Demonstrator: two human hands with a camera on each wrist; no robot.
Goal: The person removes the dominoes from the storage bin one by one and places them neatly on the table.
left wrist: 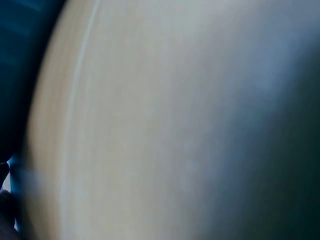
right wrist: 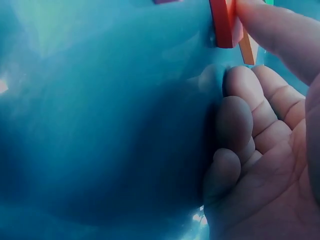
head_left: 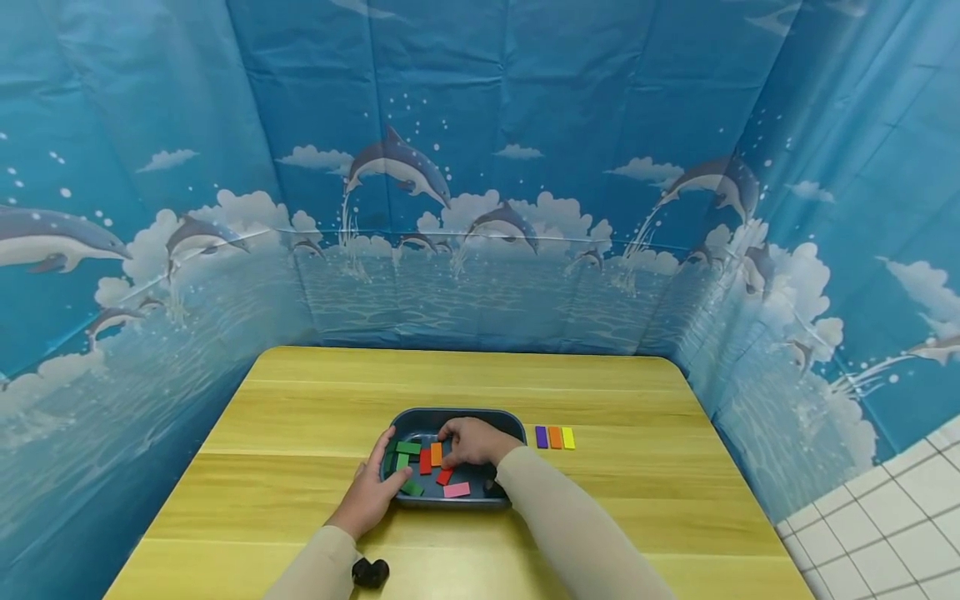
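Note:
A dark grey tray (head_left: 480, 503) with rounded corners stands on the table with several coloured blocks in it. My left hand (head_left: 367, 493) holds its left side, fingers along the rim and thumb reaching inside beside the green blocks (head_left: 408, 447). My right hand (head_left: 476, 442) is inside the tray, palm down over the blocks. Its thumb is against or very near a red block (right wrist: 222, 25), and an orange block (right wrist: 246, 47) lies between thumb and fingers. Another red block (head_left: 425, 462) and a pink block (head_left: 456, 490) lie on the tray floor.
Right of the tray, a purple block (head_left: 542, 437), an orange block (head_left: 555, 437) and a yellow block (head_left: 568, 438) stand in a row on the wooden table (head_left: 637, 500). A small black object (head_left: 371, 572) is beside the left sleeve. Dolphin-print curtains (head_left: 465, 292) surround the table.

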